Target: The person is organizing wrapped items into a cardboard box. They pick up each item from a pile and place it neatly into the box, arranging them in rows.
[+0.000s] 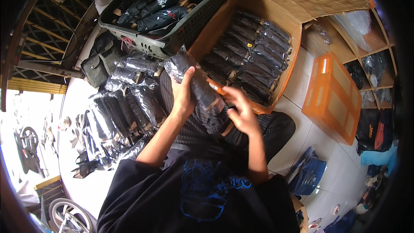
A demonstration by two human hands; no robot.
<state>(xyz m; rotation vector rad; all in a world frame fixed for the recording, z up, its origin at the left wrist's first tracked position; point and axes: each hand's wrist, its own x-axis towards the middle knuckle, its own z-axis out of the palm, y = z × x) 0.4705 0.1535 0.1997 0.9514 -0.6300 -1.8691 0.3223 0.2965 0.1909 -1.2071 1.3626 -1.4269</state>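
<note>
My left hand (183, 92) is closed around a black folding umbrella (199, 87) in a clear plastic sleeve, held tilted above my lap. Beside the lower end of that umbrella is my right hand (242, 114), slightly blurred, with fingers and thumb apart and nothing visible between them. To the left, a pile of sleeved black umbrellas (114, 110) lies on the floor and against my leg. An open cardboard box (294, 43) in front of me holds rows of similar sleeved umbrellas (254, 54).
A dark green plastic crate (151, 45) at the far left holds dark umbrellas with wooden-looking handles. A taped orange carton (332, 99) stands on the right, before shelves (379, 73). A grey-green bag (103, 62) lies beside the crate; a blue plastic-wrapped packet (308, 172) is at the lower right.
</note>
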